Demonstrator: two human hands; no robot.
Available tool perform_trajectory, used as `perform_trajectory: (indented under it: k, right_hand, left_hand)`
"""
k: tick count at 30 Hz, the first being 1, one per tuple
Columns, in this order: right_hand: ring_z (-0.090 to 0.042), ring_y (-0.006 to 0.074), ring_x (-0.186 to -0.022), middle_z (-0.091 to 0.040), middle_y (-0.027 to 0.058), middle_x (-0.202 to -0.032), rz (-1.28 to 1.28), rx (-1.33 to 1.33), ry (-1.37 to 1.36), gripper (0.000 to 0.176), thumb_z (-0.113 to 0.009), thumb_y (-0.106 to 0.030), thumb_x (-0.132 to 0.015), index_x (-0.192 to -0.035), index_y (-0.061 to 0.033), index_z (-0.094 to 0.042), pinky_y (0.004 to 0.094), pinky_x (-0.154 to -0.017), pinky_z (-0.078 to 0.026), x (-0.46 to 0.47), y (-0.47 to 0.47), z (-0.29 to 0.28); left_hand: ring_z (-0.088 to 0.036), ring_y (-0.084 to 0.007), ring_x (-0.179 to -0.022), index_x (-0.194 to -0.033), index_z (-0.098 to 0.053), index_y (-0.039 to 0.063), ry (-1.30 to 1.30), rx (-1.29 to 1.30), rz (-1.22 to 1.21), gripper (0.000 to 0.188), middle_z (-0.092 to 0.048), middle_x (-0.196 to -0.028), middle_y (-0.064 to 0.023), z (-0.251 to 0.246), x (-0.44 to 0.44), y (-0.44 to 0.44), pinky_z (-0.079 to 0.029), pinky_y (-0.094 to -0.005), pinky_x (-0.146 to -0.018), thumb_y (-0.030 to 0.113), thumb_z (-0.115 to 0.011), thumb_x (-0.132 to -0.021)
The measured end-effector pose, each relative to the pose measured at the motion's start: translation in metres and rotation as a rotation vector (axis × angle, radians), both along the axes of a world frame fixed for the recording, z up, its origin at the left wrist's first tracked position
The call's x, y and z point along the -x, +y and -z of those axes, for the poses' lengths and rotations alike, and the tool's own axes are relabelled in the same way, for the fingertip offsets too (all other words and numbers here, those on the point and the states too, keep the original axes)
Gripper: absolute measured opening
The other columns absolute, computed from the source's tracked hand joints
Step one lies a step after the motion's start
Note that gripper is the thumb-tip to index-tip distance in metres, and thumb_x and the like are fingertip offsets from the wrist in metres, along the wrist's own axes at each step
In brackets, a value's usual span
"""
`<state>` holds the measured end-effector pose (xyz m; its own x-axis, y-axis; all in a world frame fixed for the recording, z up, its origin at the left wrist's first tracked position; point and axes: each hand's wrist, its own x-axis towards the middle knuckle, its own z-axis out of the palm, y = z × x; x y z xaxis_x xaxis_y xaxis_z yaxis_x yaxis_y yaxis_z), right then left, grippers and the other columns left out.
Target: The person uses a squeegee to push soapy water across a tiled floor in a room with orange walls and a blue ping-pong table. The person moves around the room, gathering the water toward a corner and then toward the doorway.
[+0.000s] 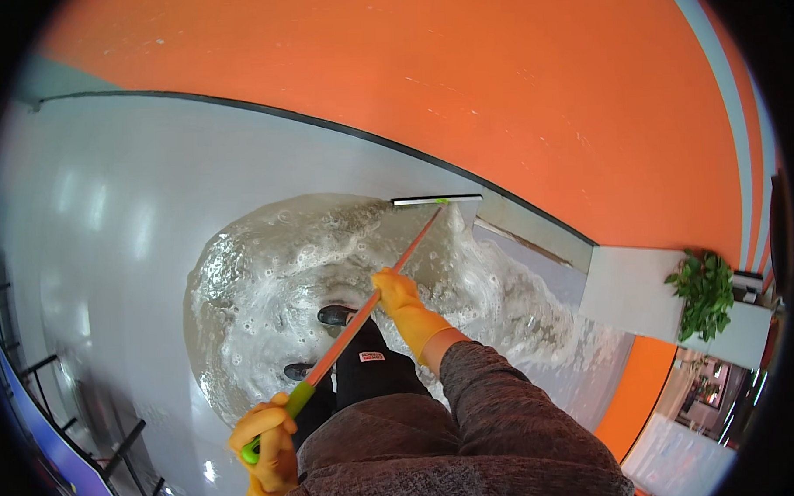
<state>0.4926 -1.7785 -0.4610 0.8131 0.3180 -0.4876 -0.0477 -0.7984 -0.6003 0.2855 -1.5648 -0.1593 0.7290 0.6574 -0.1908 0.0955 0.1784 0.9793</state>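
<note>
A long floor squeegee runs diagonally in front of me, with an orange pole [343, 342] and a green end grip [299, 401]. My left hand [267, 431], in a yellow rubber glove, is wrapped around the green grip near my hip. Farther along, my right hand [393, 290], gloved the same way, grasps the middle of the pole. At the far end the squeegee blade [436, 199] rests on the floor close to the wall. Foamy, greyish water [273, 265] spreads across the floor around my dark shoes [336, 314] and up to the blade.
An orange wall [430, 76] with a dark baseboard [340, 127] curves along the far side. To the right stand a white ledge [628, 286] and a green leafy plant [703, 294]. Black metal bars [125, 448] and a blue panel [56, 437] stand at lower left.
</note>
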Motion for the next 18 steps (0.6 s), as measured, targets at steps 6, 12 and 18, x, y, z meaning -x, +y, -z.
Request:
perform_trajectory:
  k: [6, 12, 18]
  right_hand:
    - [-0.066, 0.0414, -0.089, -0.063, 0.0155, -0.088, 0.001, -0.052, -0.223, 0.005, -0.063, -0.007, -0.085, -0.084, -0.0106, -0.059, 0.0464, -0.073, -0.051, 0.02, -0.07, 0.012]
    - [-0.065, 0.0416, -0.091, -0.064, 0.0151, -0.092, 0.107, -0.114, -0.237, 0.006, -0.063, -0.006, -0.085, -0.083, -0.0116, -0.062, 0.0473, -0.074, -0.051, 0.075, -0.051, 0.007]
    - [-0.063, 0.0228, -0.074, -0.063, 0.0084, -0.081, 0.268, -0.481, -0.107, 0.009, -0.069, -0.016, -0.085, -0.084, -0.0067, -0.067, 0.0382, -0.065, -0.049, 0.073, 0.002, 0.037]
  left_hand:
    - [-0.062, -0.0219, -0.068, -0.089, -0.081, 0.002, -0.024, 0.075, 0.393, 0.011, -0.061, -0.065, -0.0047, -0.01, -0.037, -0.01, -0.054, -0.0455, -0.098, 0.001, -0.07, -0.086]
    - [-0.06, -0.0214, -0.063, -0.077, -0.08, 0.001, 0.011, 0.112, 0.521, 0.012, -0.057, -0.058, -0.0034, -0.045, -0.034, 0.025, -0.056, -0.0446, -0.088, -0.007, -0.072, -0.074]
    - [-0.062, -0.0261, -0.065, -0.093, -0.084, 0.004, -0.336, -0.092, 0.685, 0.029, -0.062, -0.065, -0.0065, -0.06, -0.013, 0.067, -0.057, -0.0485, -0.089, -0.009, -0.071, -0.071]
